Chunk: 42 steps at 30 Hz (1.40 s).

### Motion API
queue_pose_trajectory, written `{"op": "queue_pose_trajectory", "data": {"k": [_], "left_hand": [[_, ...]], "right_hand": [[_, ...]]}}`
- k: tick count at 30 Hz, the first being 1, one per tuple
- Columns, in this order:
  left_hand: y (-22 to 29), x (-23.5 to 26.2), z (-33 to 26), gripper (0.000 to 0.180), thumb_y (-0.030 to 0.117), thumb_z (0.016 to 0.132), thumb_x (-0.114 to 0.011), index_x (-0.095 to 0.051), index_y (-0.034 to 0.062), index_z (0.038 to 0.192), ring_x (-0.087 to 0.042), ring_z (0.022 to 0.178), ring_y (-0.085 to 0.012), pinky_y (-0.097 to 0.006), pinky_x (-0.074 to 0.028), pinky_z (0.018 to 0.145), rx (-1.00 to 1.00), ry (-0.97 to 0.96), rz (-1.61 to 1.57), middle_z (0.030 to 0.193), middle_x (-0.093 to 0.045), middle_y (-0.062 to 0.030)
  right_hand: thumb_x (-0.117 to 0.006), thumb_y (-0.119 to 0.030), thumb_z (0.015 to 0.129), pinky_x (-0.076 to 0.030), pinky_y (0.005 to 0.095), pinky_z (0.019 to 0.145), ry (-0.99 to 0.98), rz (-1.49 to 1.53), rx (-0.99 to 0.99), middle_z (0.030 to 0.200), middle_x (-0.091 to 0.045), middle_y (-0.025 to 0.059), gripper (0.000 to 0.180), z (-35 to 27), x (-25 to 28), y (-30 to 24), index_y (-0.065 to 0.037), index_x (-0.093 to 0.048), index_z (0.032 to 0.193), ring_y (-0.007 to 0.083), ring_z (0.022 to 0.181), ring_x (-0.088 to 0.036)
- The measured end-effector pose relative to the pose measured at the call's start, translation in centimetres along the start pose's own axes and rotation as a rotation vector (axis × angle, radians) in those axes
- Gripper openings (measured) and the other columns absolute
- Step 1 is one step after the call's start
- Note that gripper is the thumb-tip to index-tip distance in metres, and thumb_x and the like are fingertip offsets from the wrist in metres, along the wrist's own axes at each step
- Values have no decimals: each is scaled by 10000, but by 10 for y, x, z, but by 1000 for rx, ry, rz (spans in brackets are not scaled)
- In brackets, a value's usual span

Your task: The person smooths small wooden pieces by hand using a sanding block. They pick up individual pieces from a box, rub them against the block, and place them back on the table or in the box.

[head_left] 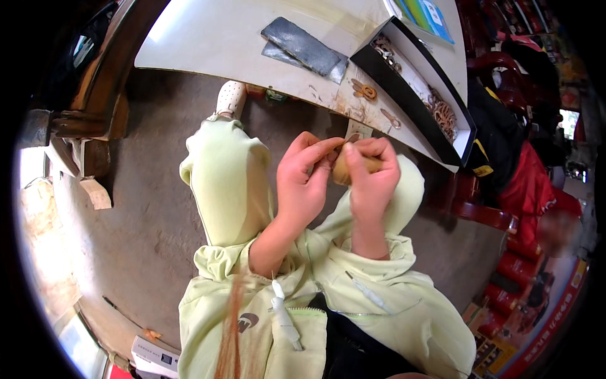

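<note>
Above my lap, my left hand [304, 180] and my right hand [371, 180] meet with fingertips pinched together. Between them is a small tan-brown rounded piece [341, 170], partly covered by my fingers; its kind is not clear. A thin dark bit shows at the pinched fingertips, too small to name. Just beyond my hands, at the table's near edge, lie a small orange-brown looped item [364, 90] and a smaller pinkish-brown one [391, 119].
A long black box [421, 82] with a white inside holds brown coiled strands [442, 114] and small shiny pieces. Dark grey flat slabs [303, 47] lie on the white table [208, 38]. Red chairs and bags stand at right; wooden furniture [95, 82] is at left.
</note>
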<state>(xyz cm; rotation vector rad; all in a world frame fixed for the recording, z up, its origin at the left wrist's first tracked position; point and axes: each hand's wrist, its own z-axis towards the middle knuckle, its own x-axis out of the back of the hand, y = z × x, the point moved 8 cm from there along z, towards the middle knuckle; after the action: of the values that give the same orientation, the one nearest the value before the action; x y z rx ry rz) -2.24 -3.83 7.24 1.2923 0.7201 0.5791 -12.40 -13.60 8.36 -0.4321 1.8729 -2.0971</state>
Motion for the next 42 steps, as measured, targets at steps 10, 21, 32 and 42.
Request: {"op": "queue_pose_trajectory", "data": {"k": [10,21,32,42], "left_hand": [[-5,1,-3,220,-94,820,-543,-651,-43,1005,-505,715,-102,-204,-410,622,21,6,-16,807,-507,-40],[1,1,-2,228,-107,816,-524,-646,-54,1000,-504,710,-114,-202,-407,635,-17,-37,24,806,-498,-47],[-8,4,-3,218,-98,816,-539,-652,-47,996,-497,699,-103,-202,-402,614,38,33,-22,808,-499,-47],[-3,2,1,215,-95,823,-544,-652,-41,1002,-502,694,-105,-208,-411,617,-11,-10,22,797,-499,-43]], "right_hand": [[-706,1,784,-439,219,660,-14,-77,35,789,-588,43,176,3,-5,-9,-17,-531,776,69,704,-518],[-711,5,773,-430,218,660,21,20,26,794,-575,34,182,8,2,-15,-15,-531,782,74,715,-511],[-708,7,780,-433,217,643,-28,-47,20,780,-579,40,191,1,-2,-1,-20,-519,760,73,699,-515],[-711,5,772,-430,221,643,-41,-68,63,786,-579,46,196,3,-2,-6,-20,-517,763,72,706,-510]]}}
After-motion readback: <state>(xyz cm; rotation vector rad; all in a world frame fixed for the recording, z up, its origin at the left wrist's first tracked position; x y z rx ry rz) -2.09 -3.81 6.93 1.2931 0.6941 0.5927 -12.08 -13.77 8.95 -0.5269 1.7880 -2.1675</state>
